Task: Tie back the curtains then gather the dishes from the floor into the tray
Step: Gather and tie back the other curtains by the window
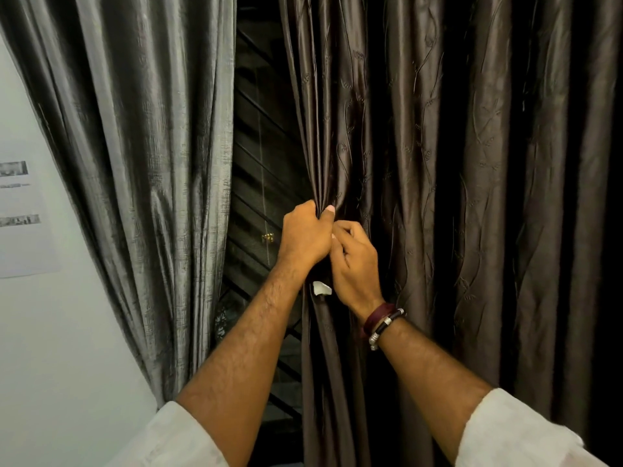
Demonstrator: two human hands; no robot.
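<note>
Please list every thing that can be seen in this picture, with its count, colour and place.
dark brown curtain: 1, dark brown with a leaf pattern, centre to right, its left edge gathered in both hands
grey curtain: 1, shiny silver grey, hanging at left
window grille: 1, dark, behind the gap between the curtains
white tag: 1, white, on the dark brown curtain just below the hands; what it is cannot be told
wall: 1, pale, far left
paper sheet: 1, white with grey print, on the wall
bracelets: several, maroon, black and silver, on the right wrist
sleeves: 2, white, bottom corners
left hand: 1, grips the curtain edge
right hand: 1, fingers curled into the folds beside the left hand
</note>
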